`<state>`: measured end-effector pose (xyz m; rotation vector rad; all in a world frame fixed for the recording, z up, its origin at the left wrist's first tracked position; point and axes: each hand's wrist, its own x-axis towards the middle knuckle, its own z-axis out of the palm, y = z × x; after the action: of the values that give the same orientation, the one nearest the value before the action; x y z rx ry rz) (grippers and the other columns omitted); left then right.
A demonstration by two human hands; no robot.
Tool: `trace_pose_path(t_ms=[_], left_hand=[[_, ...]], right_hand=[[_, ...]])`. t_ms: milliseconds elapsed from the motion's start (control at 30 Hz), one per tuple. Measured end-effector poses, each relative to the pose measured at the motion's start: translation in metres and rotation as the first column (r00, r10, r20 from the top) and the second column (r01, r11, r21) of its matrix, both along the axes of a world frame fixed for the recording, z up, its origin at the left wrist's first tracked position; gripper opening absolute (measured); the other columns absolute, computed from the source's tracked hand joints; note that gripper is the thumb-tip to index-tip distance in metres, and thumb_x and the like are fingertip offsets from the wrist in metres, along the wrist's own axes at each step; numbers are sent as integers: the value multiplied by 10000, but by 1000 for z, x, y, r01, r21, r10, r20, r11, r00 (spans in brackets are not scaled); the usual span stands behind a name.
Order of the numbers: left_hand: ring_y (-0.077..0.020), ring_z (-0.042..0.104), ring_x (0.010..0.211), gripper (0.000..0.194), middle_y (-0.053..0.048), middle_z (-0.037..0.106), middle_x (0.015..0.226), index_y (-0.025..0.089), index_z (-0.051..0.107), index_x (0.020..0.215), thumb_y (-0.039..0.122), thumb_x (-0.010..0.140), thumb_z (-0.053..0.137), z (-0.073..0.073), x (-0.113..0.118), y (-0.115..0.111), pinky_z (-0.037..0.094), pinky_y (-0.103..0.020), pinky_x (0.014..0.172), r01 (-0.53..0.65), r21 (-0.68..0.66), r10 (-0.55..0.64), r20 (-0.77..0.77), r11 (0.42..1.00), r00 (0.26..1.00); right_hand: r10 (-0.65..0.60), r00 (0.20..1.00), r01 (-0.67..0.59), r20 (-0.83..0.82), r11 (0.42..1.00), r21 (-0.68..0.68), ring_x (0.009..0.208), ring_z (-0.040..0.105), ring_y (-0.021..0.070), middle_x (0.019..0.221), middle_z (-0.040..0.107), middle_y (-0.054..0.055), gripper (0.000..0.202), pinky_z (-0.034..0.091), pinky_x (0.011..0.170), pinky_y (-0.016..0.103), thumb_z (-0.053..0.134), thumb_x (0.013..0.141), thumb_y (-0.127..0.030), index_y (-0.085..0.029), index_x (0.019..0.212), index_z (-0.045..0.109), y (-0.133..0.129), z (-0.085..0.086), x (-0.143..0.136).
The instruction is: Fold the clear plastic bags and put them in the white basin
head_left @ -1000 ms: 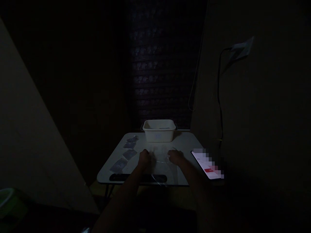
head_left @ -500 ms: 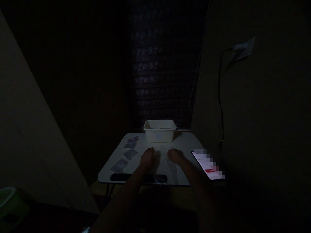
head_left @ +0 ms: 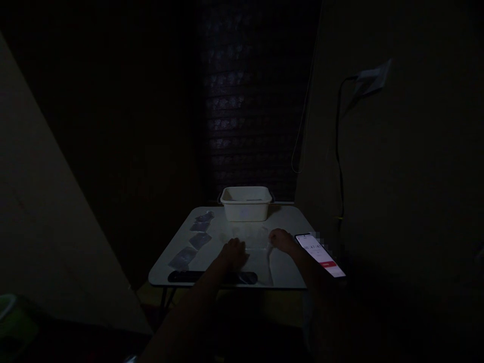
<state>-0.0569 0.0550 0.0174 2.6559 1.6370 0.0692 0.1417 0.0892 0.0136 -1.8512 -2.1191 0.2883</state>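
A clear plastic bag or sheet point(head_left: 259, 264) lies across the front middle of the white folding table point(head_left: 223, 264). My left hand point(head_left: 232, 253) rests palm down at its left edge, fingers stretched forward and thumb out to the side. The right hand point(head_left: 281, 239) is closed in a pinch at the bag's upper right corner. Along the table's left side lie several flat clear plastic packets point(head_left: 183, 257), a crumpled one at the far end. Dim light hides the bag's exact outline and the fingertips.
A white plastic tub point(head_left: 245, 212) with dark side handles stands at the table's back. At the right edge lies a lit phone point(head_left: 321, 256). A black slot point(head_left: 189, 276) runs along the front edge. A cable point(head_left: 339, 166) hangs from a wall socket; a green basket point(head_left: 17, 322) sits lower left.
My left hand has come nearer to me and its fingers have loosened. The right hand has shifted outward to the right, drawing the plastic's corner. The view has turned slightly.
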Motion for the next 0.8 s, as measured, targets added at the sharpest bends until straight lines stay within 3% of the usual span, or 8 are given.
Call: trace_pose_path(t_ms=[233,433,500,600,667,800], left_hand=[[-275,190,1084,560,-141,227,1209,158,248,1138,502,697,224,0,7,-4,201,-449,805,-29,-49,27,-42,998,999],[-328,118,1092,736,-136,182,1229,186,215,1163,648,590,186,-5,14,-2,146,-520,785,-77,-52,75,-42,996,996],[-336,100,1093,786,-138,182,1229,192,218,1164,681,550,185,-7,16,-1,136,-536,777,-92,-54,89,-51,994,995],[-346,80,1093,811,-139,172,1232,192,219,1165,692,527,187,-11,19,2,126,-556,765,-109,-42,106,-73,993,992],[-346,74,1094,803,-139,160,1235,190,206,1170,681,536,184,-14,21,3,119,-564,759,-118,-24,115,-85,993,990],[-342,54,1098,790,-136,131,1243,187,170,1181,662,550,177,-17,24,5,112,-566,759,-125,-27,121,-117,992,986]], right_hand=[[-101,994,98,34,991,90,837,459,120,916,524,19,288,317,678,211,345,638,-98,-201,838,525,-2,5,18],[-17,996,-4,92,975,223,904,407,138,973,484,33,271,270,740,252,346,683,-193,-199,921,477,-17,24,4],[26,991,-54,133,977,207,891,418,155,968,487,41,297,268,737,272,367,688,-303,-207,956,450,-23,25,-7],[101,977,-111,186,993,47,829,467,169,916,524,37,376,300,685,276,401,648,-419,-222,968,429,-31,20,-25],[148,965,-148,214,989,-17,804,487,170,893,539,37,385,321,646,267,411,640,-413,-226,977,417,-33,14,-36],[147,948,-147,281,989,-19,746,517,185,840,561,65,334,346,574,267,413,641,-317,-202,954,435,-30,7,-47]])
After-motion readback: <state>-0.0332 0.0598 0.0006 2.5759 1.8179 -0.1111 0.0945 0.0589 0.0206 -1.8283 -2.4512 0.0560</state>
